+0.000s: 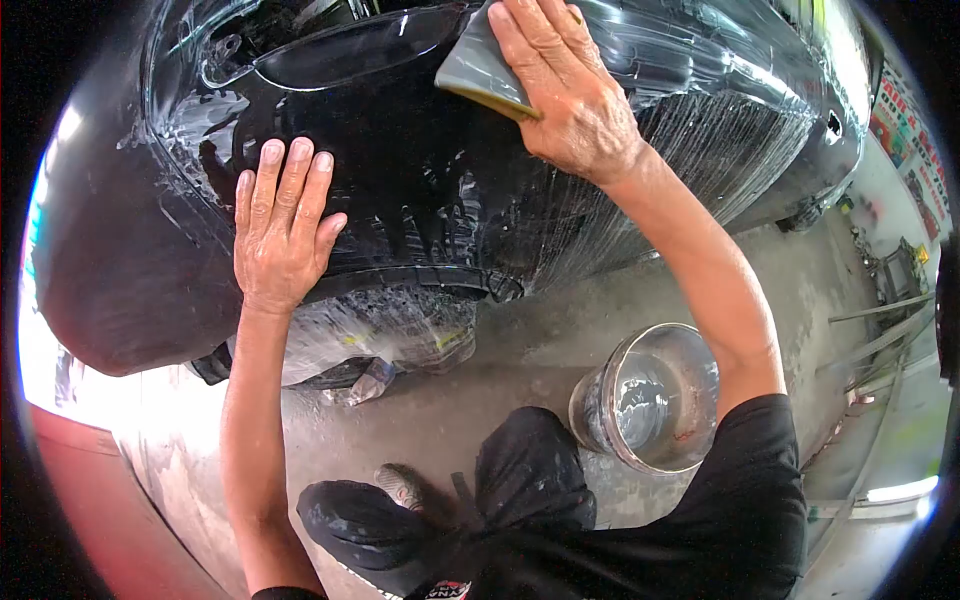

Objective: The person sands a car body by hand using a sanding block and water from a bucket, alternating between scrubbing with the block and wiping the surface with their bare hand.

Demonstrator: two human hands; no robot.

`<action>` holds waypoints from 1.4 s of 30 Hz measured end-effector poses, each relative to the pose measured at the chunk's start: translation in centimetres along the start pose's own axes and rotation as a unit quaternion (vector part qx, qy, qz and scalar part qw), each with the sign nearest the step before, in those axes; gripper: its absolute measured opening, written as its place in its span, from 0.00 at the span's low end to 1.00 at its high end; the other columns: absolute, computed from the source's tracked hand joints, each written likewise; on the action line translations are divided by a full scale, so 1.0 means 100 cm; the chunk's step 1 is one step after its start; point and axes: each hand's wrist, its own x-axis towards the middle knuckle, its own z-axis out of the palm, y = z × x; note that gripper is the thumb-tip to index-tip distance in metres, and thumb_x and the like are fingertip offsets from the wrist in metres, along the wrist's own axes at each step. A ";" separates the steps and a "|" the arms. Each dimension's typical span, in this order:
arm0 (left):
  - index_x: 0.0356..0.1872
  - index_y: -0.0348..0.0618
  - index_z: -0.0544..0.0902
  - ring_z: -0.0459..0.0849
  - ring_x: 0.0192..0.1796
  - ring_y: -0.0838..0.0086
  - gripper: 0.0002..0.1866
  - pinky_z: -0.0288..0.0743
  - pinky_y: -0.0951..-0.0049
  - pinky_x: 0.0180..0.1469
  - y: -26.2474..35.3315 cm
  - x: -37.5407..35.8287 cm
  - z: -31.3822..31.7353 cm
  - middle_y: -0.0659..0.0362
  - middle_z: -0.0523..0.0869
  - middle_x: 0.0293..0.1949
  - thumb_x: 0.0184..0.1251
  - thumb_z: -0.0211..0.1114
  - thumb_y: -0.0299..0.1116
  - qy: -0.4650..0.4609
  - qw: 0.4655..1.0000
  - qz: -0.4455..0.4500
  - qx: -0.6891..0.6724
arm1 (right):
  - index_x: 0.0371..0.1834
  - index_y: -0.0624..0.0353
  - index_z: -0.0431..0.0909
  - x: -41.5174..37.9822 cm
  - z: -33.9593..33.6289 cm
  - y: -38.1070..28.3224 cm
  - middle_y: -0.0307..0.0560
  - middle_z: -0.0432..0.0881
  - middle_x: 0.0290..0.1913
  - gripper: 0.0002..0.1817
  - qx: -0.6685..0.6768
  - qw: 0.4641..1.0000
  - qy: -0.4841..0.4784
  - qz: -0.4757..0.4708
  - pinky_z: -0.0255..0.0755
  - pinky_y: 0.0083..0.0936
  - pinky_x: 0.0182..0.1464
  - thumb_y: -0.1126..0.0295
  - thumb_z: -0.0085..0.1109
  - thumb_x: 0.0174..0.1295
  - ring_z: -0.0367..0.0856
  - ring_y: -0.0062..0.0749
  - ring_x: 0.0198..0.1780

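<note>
My right hand [580,105] presses a wet grey piece of sandpaper [487,62] with a tan edge against the upper part of a black car body panel [400,150]. The fingers are stretched over it, partly cut off by the top of the view. My left hand [282,225] lies flat on the same panel, further left and lower, fingers extended and thumb out, holding nothing. Whitish wet residue streaks the panel around both hands and runs down its right side. Above my left hand is a rounded lamp-shaped recess [360,50].
A bucket [590,405] of greyish water stands on the concrete floor [520,365] below my right arm. Under the panel is a wheel area covered in plastic sheeting [380,325]. Metal bars [885,308] and car parts lie along the right wall, near a printed banner [905,130].
</note>
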 end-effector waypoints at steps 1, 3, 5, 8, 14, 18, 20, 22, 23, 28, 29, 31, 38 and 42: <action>0.77 0.49 0.73 0.60 0.84 0.57 0.29 0.53 0.51 0.83 0.000 0.000 0.000 0.56 0.69 0.80 0.84 0.50 0.51 0.004 1.000 0.001 -0.003 | 0.80 0.63 0.65 -0.005 0.006 0.007 0.57 0.59 0.84 0.49 0.022 0.999 0.027 -0.017 0.53 0.48 0.83 0.82 0.62 0.45 0.56 0.53 0.84; 0.77 0.49 0.73 0.60 0.84 0.57 0.29 0.53 0.51 0.83 0.001 0.001 0.000 0.57 0.69 0.80 0.84 0.50 0.51 0.006 1.000 0.004 0.003 | 0.80 0.64 0.64 -0.036 0.002 0.018 0.59 0.60 0.83 0.48 -0.013 1.000 0.002 0.019 0.53 0.50 0.83 0.78 0.66 0.49 0.56 0.56 0.84; 0.77 0.48 0.73 0.60 0.84 0.57 0.29 0.52 0.51 0.83 0.001 0.002 -0.002 0.57 0.69 0.80 0.84 0.50 0.51 0.005 1.000 0.003 0.005 | 0.80 0.65 0.64 -0.041 0.003 0.015 0.61 0.59 0.83 0.47 -0.026 0.999 0.005 0.044 0.53 0.50 0.83 0.75 0.68 0.50 0.56 0.58 0.84; 0.76 0.49 0.74 0.60 0.84 0.58 0.29 0.52 0.52 0.83 0.001 0.002 0.000 0.57 0.69 0.80 0.84 0.51 0.51 0.009 1.000 -0.002 -0.005 | 0.79 0.65 0.64 -0.020 0.011 -0.003 0.61 0.58 0.84 0.48 0.017 0.998 0.024 0.052 0.53 0.50 0.83 0.76 0.69 0.49 0.55 0.59 0.84; 0.76 0.50 0.75 0.60 0.84 0.57 0.28 0.54 0.51 0.82 0.001 0.001 -0.001 0.58 0.70 0.80 0.83 0.52 0.51 0.004 1.000 -0.005 -0.002 | 0.82 0.60 0.62 -0.044 0.001 0.021 0.54 0.58 0.85 0.51 -0.028 0.999 -0.025 0.019 0.52 0.49 0.84 0.78 0.68 0.48 0.55 0.51 0.85; 0.76 0.50 0.74 0.60 0.84 0.57 0.28 0.55 0.51 0.82 0.001 0.001 -0.002 0.58 0.70 0.80 0.83 0.53 0.50 0.006 1.000 -0.006 -0.008 | 0.82 0.60 0.62 -0.019 0.016 -0.003 0.56 0.58 0.85 0.51 -0.013 1.000 -0.017 0.002 0.53 0.49 0.83 0.77 0.68 0.48 0.56 0.54 0.84; 0.76 0.50 0.74 0.60 0.84 0.58 0.28 0.54 0.51 0.82 0.002 0.002 -0.003 0.58 0.70 0.80 0.83 0.53 0.50 -0.001 1.000 -0.009 -0.011 | 0.80 0.65 0.63 0.006 0.013 -0.021 0.58 0.60 0.83 0.43 0.038 0.999 -0.014 -0.035 0.53 0.47 0.83 0.78 0.58 0.55 0.57 0.52 0.84; 0.76 0.50 0.74 0.60 0.84 0.58 0.28 0.53 0.52 0.82 0.002 0.002 -0.004 0.58 0.70 0.80 0.82 0.54 0.50 -0.005 1.000 -0.012 -0.015 | 0.81 0.68 0.62 0.008 0.004 -0.017 0.62 0.58 0.84 0.40 -0.004 0.995 -0.075 -0.065 0.51 0.46 0.84 0.76 0.51 0.59 0.54 0.53 0.85; 0.76 0.50 0.74 0.60 0.84 0.58 0.28 0.53 0.52 0.82 0.003 0.002 -0.004 0.58 0.70 0.80 0.82 0.54 0.50 -0.003 1.000 -0.010 -0.014 | 0.81 0.67 0.62 0.001 -0.003 -0.005 0.61 0.57 0.84 0.41 -0.055 0.991 -0.094 -0.084 0.50 0.46 0.84 0.76 0.51 0.59 0.54 0.52 0.86; 0.76 0.50 0.75 0.60 0.84 0.59 0.29 0.54 0.53 0.82 0.003 0.001 -0.002 0.58 0.69 0.80 0.82 0.55 0.51 0.008 1.000 -0.012 -0.007 | 0.78 0.72 0.65 -0.033 0.008 -0.003 0.67 0.63 0.81 0.40 -0.103 0.992 -0.066 -0.033 0.53 0.51 0.83 0.76 0.53 0.57 0.59 0.61 0.82; 0.76 0.50 0.75 0.60 0.84 0.59 0.29 0.54 0.53 0.82 0.003 0.003 -0.002 0.58 0.69 0.80 0.82 0.55 0.51 0.008 1.000 -0.009 -0.005 | 0.78 0.73 0.65 -0.017 0.013 -0.017 0.68 0.62 0.81 0.39 -0.106 0.991 -0.064 -0.051 0.54 0.51 0.82 0.75 0.53 0.58 0.59 0.63 0.83; 0.76 0.50 0.74 0.61 0.84 0.59 0.29 0.54 0.52 0.82 0.003 0.002 -0.003 0.58 0.70 0.80 0.82 0.53 0.53 -0.001 1.000 -0.007 0.001 | 0.77 0.74 0.65 0.008 0.012 -0.032 0.68 0.60 0.82 0.36 0.006 0.997 -0.058 -0.058 0.57 0.50 0.81 0.72 0.53 0.63 0.57 0.60 0.84; 0.76 0.51 0.75 0.61 0.84 0.60 0.29 0.54 0.53 0.83 0.003 0.002 -0.002 0.59 0.70 0.80 0.82 0.54 0.52 0.013 1.000 -0.009 0.003 | 0.78 0.61 0.70 -0.047 0.012 0.004 0.52 0.69 0.80 0.46 -0.026 0.997 -0.018 -0.074 0.58 0.46 0.82 0.87 0.61 0.46 0.63 0.45 0.82; 0.76 0.52 0.75 0.62 0.83 0.60 0.28 0.54 0.53 0.83 0.003 0.002 0.000 0.59 0.72 0.79 0.82 0.54 0.51 0.020 1.000 -0.006 0.001 | 0.79 0.63 0.67 -0.068 0.024 0.006 0.57 0.65 0.81 0.51 -0.006 0.999 -0.005 -0.037 0.54 0.47 0.83 0.85 0.65 0.41 0.59 0.51 0.84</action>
